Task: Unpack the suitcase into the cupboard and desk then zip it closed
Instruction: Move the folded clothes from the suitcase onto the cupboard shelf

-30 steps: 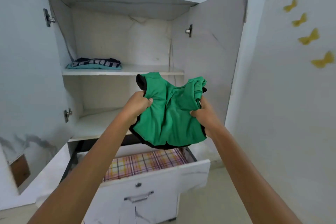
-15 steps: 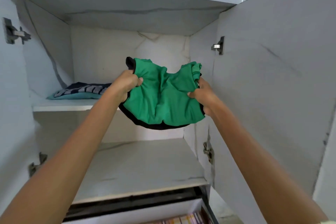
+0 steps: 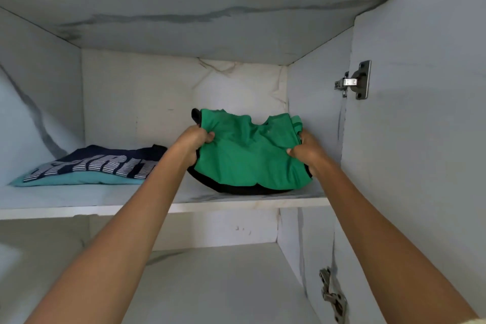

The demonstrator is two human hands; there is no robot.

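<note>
A folded green garment (image 3: 249, 155) with black trim rests on the right part of the cupboard's upper shelf (image 3: 131, 202). My left hand (image 3: 193, 143) grips its left edge and my right hand (image 3: 305, 151) grips its right edge, both closed on the cloth. Its lower edge touches the shelf near the front lip. The suitcase is out of view.
A folded navy and teal shirt (image 3: 97, 166) with white lettering lies on the left of the same shelf. Below is a bare lower shelf (image 3: 210, 284). The open right door (image 3: 420, 139) carries two metal hinges (image 3: 353, 81).
Both hands have carried the green garment up and forward from in front of the cupboard onto the upper shelf. The view has moved closer; the drawer below has dropped out of sight.
</note>
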